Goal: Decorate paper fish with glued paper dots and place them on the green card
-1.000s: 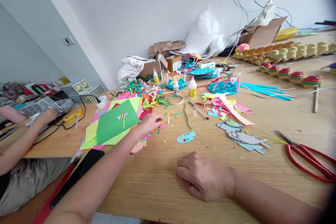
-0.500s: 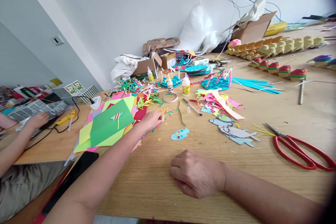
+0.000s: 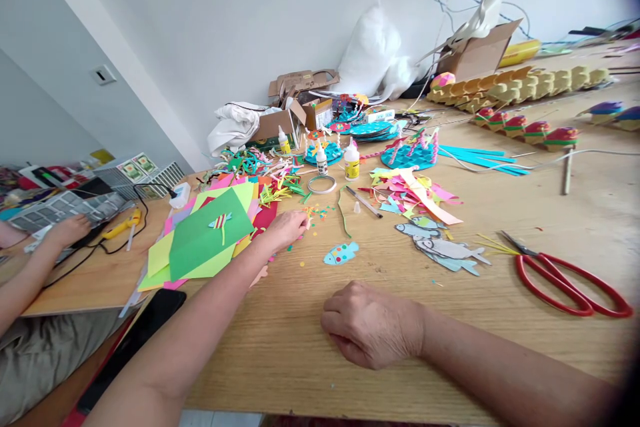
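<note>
My left hand (image 3: 289,228) reaches over to the small coloured paper dots (image 3: 320,213), its fingertips pinched together at their edge. Whatever lies between those fingertips is too small to make out. Resting on the table, my right hand (image 3: 371,325) is curled into a fist, and its inside is hidden. A light-blue paper fish (image 3: 341,253) with red, yellow and teal dots lies flat just beyond the fist, touched by neither hand. Another paper fish (image 3: 220,221), striped red, sits on the green sheet (image 3: 210,247) to the left of my left hand.
Grey-blue fish cut-outs (image 3: 450,250) and red-handled scissors (image 3: 570,283) lie to the right. Glue bottles (image 3: 352,163), a tape ring (image 3: 321,185), a pen (image 3: 365,202) and paper scraps (image 3: 415,193) stand or lie farther back. A co-worker's hand (image 3: 70,230) is at the left.
The view has shifted slightly, so things sit a little farther left in it. Both hands keep their places and shapes, the left pinched at the dots, the right in a fist.
</note>
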Action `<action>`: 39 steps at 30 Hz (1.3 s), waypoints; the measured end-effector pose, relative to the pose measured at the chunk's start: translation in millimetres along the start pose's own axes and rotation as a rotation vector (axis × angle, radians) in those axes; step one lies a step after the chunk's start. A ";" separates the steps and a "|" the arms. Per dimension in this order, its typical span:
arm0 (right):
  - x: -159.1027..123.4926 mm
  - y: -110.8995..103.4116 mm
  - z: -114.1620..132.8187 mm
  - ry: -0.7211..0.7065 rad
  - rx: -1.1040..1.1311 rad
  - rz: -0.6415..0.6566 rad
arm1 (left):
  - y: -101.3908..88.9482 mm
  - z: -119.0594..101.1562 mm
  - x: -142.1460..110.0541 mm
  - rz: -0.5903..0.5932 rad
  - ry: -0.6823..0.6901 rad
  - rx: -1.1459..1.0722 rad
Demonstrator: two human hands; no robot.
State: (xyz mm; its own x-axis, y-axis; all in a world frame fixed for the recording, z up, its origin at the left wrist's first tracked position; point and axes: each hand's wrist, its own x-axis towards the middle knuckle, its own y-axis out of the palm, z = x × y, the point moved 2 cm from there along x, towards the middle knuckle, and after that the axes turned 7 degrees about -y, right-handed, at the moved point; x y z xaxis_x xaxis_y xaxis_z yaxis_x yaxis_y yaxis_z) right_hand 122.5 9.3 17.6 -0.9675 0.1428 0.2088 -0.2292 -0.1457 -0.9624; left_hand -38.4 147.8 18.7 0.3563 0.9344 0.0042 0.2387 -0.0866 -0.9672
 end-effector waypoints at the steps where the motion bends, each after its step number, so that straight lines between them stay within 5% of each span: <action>1: 0.0 -0.6 -0.4 0.002 0.002 0.000 | -1.5 0.2 -1.0 -0.012 -0.009 -0.023; 7: -0.9 -5.5 -7.2 0.062 0.067 -0.027 | -11.5 -1.7 -10.7 -0.052 -0.084 -0.226; 14: -1.9 -11.0 -13.9 0.151 0.242 -0.132 | -7.1 -23.2 -25.9 0.054 -0.036 -0.639; 18: -4.2 -15.1 -30.5 0.414 0.409 -0.346 | -3.6 -39.7 -36.5 0.104 -0.046 -0.933; 24: -13.2 -14.6 -57.5 0.745 0.591 -0.621 | 1.8 -56.9 -45.4 0.106 -0.088 -1.073; 31: -17.0 -13.0 -66.7 0.767 0.560 -0.617 | 5.4 -60.9 -44.1 0.052 -0.084 -1.001; 39: -20.3 -11.1 -70.8 0.757 0.486 -0.599 | 9.0 -65.8 -41.8 0.117 -0.143 -1.148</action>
State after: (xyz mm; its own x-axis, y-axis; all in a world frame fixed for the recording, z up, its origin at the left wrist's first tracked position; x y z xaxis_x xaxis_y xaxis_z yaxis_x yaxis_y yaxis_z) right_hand 152.3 77.3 11.7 -0.4045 0.8637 0.3008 -0.8224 -0.1997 -0.5327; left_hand 8.3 85.2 26.6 0.3425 0.9240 -0.1700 0.9155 -0.3688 -0.1605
